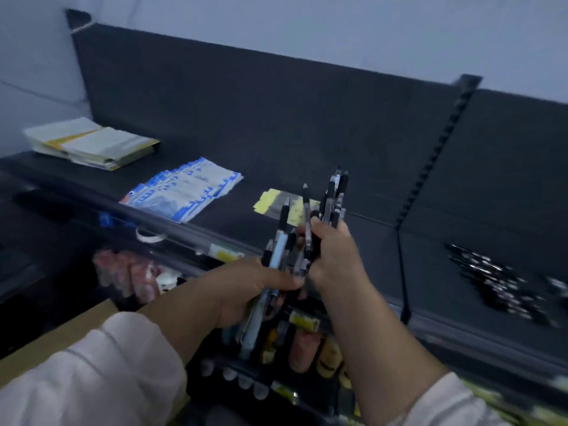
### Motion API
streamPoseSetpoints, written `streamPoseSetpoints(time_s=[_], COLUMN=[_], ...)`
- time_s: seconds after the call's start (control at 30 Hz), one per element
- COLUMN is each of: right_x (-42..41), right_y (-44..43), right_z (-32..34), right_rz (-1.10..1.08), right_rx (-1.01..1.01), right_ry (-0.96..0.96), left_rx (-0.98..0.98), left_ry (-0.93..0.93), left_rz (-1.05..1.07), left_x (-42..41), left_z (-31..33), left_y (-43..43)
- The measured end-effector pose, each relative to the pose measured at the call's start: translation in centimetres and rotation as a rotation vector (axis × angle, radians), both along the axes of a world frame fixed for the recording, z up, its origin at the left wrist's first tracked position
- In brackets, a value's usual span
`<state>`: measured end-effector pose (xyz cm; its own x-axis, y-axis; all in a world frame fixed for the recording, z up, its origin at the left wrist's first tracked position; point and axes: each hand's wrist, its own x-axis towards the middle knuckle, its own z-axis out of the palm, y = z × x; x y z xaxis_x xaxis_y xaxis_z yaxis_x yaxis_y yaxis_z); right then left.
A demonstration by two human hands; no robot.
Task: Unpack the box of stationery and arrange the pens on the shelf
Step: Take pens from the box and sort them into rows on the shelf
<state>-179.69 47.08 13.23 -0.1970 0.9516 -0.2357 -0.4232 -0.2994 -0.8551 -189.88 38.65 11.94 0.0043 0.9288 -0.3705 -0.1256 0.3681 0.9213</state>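
Both hands hold a loose bundle of dark pens (pixel 307 229) over the front edge of a black shelf (pixel 276 167). My left hand (pixel 252 290) grips the lower ends of the pens, along with a light blue one. Higher on the bundle, my right hand (pixel 335 250) curls round it, and the tips fan out upward above the fingers. A group of black pens (pixel 495 281) lies on the shelf section to the right, blurred.
On the shelf lie a stack of white and yellow paper pads (pixel 92 142), blue and white packets (pixel 184 189) and yellow sticky notes (pixel 276 202). A slotted upright (pixel 436 149) divides the shelf sections. Lower shelves hold coloured items (pixel 307 348). A brown cardboard surface (pixel 61 333) sits at lower left.
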Motion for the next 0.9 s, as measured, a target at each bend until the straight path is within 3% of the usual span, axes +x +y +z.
streamPoseSetpoints(time_s=[0.3, 0.53, 0.73, 0.9], right_x=[23.6, 40.2, 47.7, 50.3], right_y=[4.6, 7.1, 8.2, 9.6], right_z=[-0.5, -1.7, -2.8, -3.7], right_rz=[-0.348, -0.492, -0.433, -0.400], right_rx=[-0.081, -0.127, -0.164, -0.198], right_ry=[0.231, 0.214, 0.145, 0.034], left_rx=[-0.049, 0.043, 0.228, 0.303], left_ry=[0.163, 0.268, 0.692, 0.963], left_rz=[-0.380, -0.420, -0.331, -0.422], left_x=[17.7, 30.1, 35.8, 38.6], left_z=[1.1, 0.8, -0.2, -1.8], left_y=[4.9, 9.0, 13.8, 18.1])
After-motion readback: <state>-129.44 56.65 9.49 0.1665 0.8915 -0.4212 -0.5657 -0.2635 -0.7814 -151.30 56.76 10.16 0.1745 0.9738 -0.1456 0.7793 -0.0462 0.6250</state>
